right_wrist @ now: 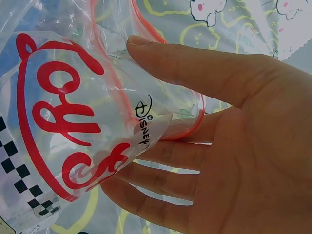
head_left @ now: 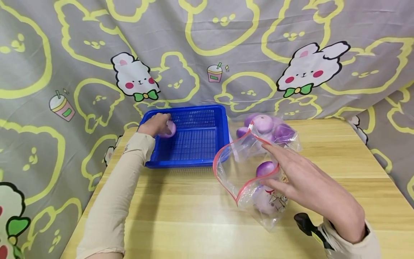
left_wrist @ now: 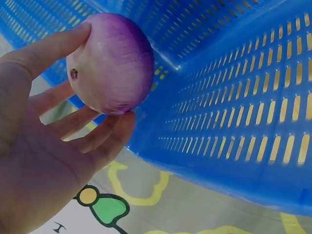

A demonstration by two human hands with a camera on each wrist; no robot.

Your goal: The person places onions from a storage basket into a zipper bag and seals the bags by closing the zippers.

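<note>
My left hand (head_left: pixel 156 124) grips a purple onion (left_wrist: pixel 114 63) between its thumb and fingers. It is at the left side of the blue basket (head_left: pixel 184 163), with the onion inside the rim. Near the middle of the table stands a clear zip bag (head_left: pixel 239 169) with a red seal, its mouth spread. Purple onions (head_left: pixel 266 169) show in it through the plastic. My right hand (head_left: pixel 307 183) touches the bag's right side, thumb on the near side and fingers on the far side. In the right wrist view those fingers look fairly straight, partly behind the printed plastic.
Behind the zip bag, several more purple onions (head_left: pixel 262 124) lie in clear plastic. A patterned curtain (head_left: pixel 200 28) hangs behind the wooden table (head_left: pixel 181 223). A black object (head_left: pixel 304 223) shows beside the right wrist.
</note>
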